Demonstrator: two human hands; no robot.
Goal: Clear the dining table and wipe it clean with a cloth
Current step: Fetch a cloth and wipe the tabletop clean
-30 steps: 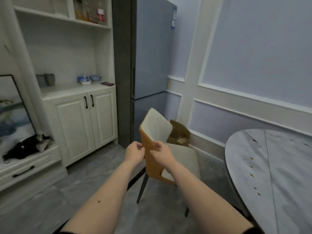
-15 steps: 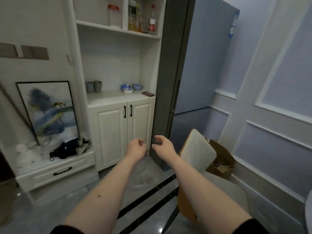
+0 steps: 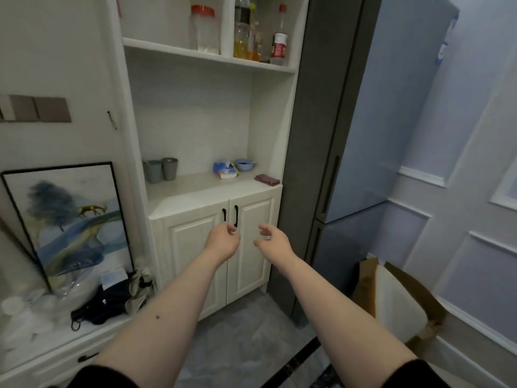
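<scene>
both hands are raised in front of the white two-door cabinet [image 3: 215, 247], the left hand [image 3: 222, 242] and right hand [image 3: 272, 242] a little apart, fingers loosely curled and holding nothing. my guess is they are held out like this to reach for something on the cabinet's open ledge.

the likeliest target is the small dark brownish folded cloth [image 3: 267, 179] lying flat at the ledge's right front corner, beside the tall grey fridge [image 3: 363, 121]; it would serve for wiping. the dining table itself is out of view.

on the same ledge stand two grey plastic cups [image 3: 161, 169], upright and side by side; their insides are hidden. a blue tissue pack [image 3: 225, 169] sits just beside a small blue bowl [image 3: 244, 163] with something dark in it. on the upper shelf, a clear red-lidded jar [image 3: 204, 29] holds a pale layer at the bottom, and bottles [image 3: 251, 32] show yellow liquid.
</scene>
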